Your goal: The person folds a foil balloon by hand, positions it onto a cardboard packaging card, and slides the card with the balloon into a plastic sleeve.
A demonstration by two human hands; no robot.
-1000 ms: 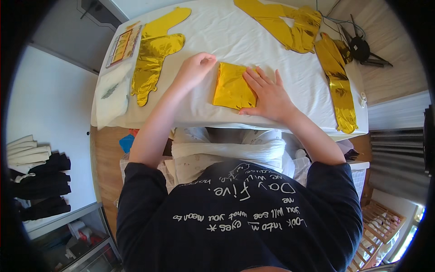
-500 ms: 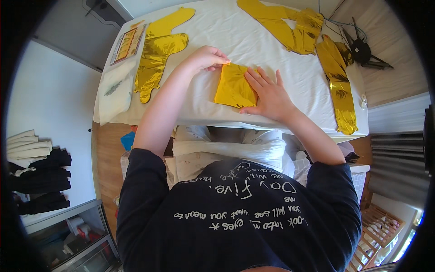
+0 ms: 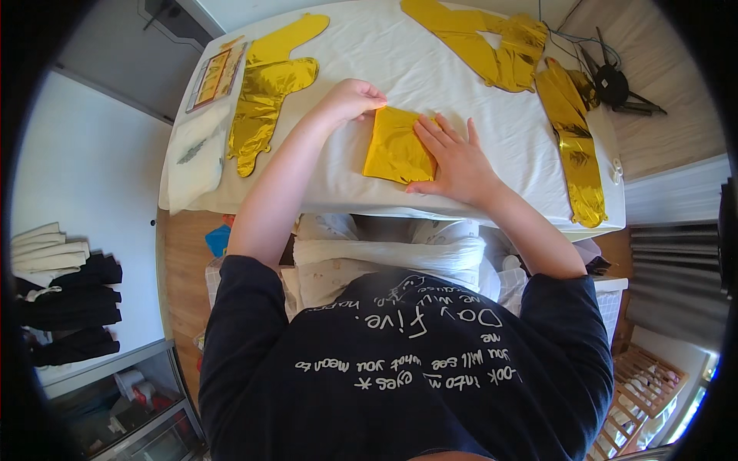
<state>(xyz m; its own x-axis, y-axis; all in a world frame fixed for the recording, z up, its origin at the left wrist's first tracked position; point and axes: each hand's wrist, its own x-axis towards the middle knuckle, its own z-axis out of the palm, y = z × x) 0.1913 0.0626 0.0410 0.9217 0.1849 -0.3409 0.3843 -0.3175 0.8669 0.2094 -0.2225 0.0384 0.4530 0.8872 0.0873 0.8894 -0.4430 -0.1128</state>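
Note:
A folded gold foil balloon [image 3: 394, 146] lies as a near-square on the white-covered table [image 3: 346, 188] before me. My left hand [image 3: 356, 102] pinches its far left corner between thumb and fingertips. Spread flat, my right hand [image 3: 457, 157] presses on the balloon's right side, thumb near its near right corner. The fingers of the right hand cover part of that edge.
Unfolded gold foil balloons lie at the left [image 3: 265, 96], far right [image 3: 492, 46] and right edge [image 3: 573, 146]. Left of them are a printed packet [image 3: 215, 77] and a clear plastic bag [image 3: 196, 157]. A black router-like device with antennas [image 3: 613, 84] stands beyond the right edge.
Almost nothing differs; both hands stay in place on the folded balloon, with only a tiny shift of the left hand.

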